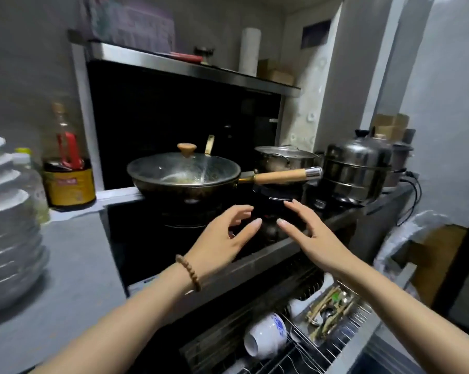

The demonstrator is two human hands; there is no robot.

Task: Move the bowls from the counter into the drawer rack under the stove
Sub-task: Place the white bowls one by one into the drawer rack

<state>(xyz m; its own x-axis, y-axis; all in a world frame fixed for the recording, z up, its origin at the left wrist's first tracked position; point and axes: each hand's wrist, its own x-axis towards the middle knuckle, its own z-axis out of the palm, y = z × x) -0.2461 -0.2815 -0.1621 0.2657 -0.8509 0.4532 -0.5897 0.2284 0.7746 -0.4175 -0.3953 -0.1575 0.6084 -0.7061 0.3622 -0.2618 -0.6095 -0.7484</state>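
1. A tall stack of white ceramic bowls stands on the grey counter at the left edge of the frame, well apart from both hands.
2. One blue-and-white patterned bowl lies on its side in the wire drawer rack, lower centre, below the hands.
3. The left hand and right hand hover mid-frame over the black stove, fingers spread, holding nothing.

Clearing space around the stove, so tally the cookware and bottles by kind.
Wok: 1
Steel pot: 1
Steamer: 1
Bottles: 2, a dark sauce bottle and a clear bottle
Total: 5
One item behind the Steamer is too hidden to count.
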